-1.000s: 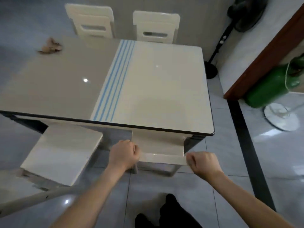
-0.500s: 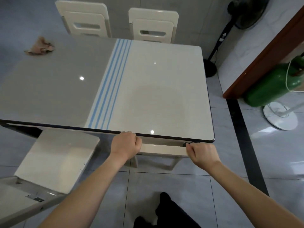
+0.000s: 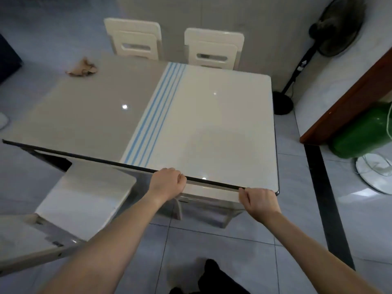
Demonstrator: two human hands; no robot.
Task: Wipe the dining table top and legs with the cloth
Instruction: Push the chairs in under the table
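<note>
Head cam: left hand and right hand are both fisted on a chair tucked under the table at 6 o'clock. Crumpled tan cloth lies at 10 o'clock. Glossy glass top, rounded corners; knuckles could easily bang that dark edge.

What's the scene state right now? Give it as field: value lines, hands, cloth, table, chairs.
left hand: fist closed at the table's near edge, on something below it
right hand: closed the same way, near the right corner
held item: probably the chair pushed under the table; grip itself hidden
cloth: crumpled, far left of the top, untouched
table: glossy, blue stripes, otherwise bare
other chairs: two at the far side, one at near left
wiping: not started
</note>
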